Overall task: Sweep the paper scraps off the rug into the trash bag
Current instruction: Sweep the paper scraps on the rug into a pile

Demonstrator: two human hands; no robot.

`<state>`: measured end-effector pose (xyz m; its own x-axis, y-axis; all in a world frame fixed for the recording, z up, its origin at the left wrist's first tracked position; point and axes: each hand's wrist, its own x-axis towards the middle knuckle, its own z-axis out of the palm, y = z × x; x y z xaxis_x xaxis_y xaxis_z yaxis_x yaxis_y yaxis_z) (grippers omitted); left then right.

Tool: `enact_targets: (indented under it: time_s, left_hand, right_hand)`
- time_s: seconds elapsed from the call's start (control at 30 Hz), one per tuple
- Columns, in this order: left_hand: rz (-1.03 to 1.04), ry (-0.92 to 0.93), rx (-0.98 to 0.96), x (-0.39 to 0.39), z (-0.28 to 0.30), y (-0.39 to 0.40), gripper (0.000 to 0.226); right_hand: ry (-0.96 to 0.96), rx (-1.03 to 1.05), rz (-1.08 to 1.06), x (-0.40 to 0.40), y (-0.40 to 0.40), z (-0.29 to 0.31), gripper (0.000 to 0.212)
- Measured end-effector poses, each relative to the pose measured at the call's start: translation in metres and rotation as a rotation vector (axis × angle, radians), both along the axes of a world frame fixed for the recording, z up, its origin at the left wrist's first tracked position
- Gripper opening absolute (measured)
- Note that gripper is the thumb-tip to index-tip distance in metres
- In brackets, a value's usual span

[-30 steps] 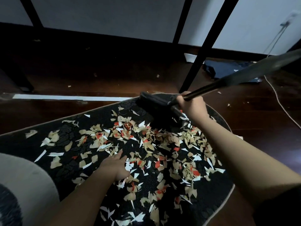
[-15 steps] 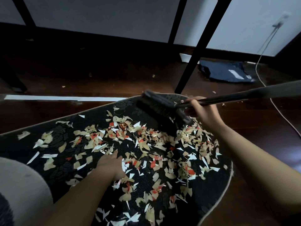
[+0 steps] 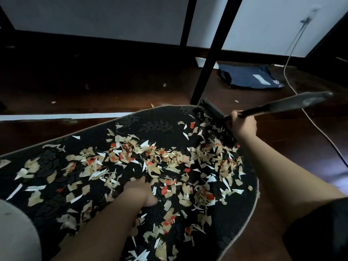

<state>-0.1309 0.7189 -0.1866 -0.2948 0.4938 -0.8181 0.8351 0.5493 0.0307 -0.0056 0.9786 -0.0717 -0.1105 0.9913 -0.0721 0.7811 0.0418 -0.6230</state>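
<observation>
**Head view: sweeping barely begun, scraps cover the rug**

Head camera looks down on a dark oval patterned rug (image 3: 154, 127) strewn with tan, white and red paper scraps (image 3: 169, 161), thickest across its middle. Nearly all of the work appears left: only a band near the far edge looks cleared, and no scraps have reached a bag. The right hand (image 3: 243, 125) curls its grip round the black long-handled brush (image 3: 212, 112), whose head rests at the rug's far right edge. The left hand (image 3: 140, 193) presses on the rug among the scraps; I cannot tell how its fingers lie. Beyond, on the dark wooden floor (image 3: 113, 87), lies a crumpled dark blue plastic bag (image 3: 250, 77), possibly the trash bag, well apart from the rug, behind a black furniture leg (image 3: 209, 59). A white cable (image 3: 293, 87) trails along the floor from the pale wall (image 3: 113, 16).
</observation>
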Motion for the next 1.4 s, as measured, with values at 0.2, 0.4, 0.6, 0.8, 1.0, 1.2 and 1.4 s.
enact_targets:
  time_s: [0.2,0.4,0.6,0.8,1.0,1.2,1.4]
  left_hand:
    - [0.032,-0.048,0.0,-0.007,-0.002,0.002,0.075]
    - [0.041,-0.055,0.007,-0.006,-0.002,-0.001,0.075]
    - [0.043,-0.039,0.011,-0.003,-0.002,-0.001,0.077]
    - [0.043,-0.038,-0.004,-0.003,-0.004,0.003,0.078]
    - [0.043,-0.039,-0.001,-0.003,-0.004,0.0,0.079]
    - [0.042,-0.036,0.025,-0.001,-0.002,-0.001,0.079]
    - [0.038,-0.038,0.008,0.0,0.0,0.001,0.079]
  right_hand:
    - [0.038,-0.077,0.23,0.011,-0.013,-0.008,0.028]
    - [0.271,-0.077,0.245,0.037,-0.02,0.011,0.03]
    - [0.249,0.017,0.055,0.034,0.003,0.015,0.026]
    - [0.04,-0.044,-0.08,0.026,0.014,0.002,0.04]
    - [0.041,-0.049,0.135,0.032,-0.005,-0.011,0.033]
    - [0.291,0.062,0.044,0.048,-0.005,0.008,0.034]
    - [0.032,0.049,-0.108,0.047,0.008,0.007,0.035]
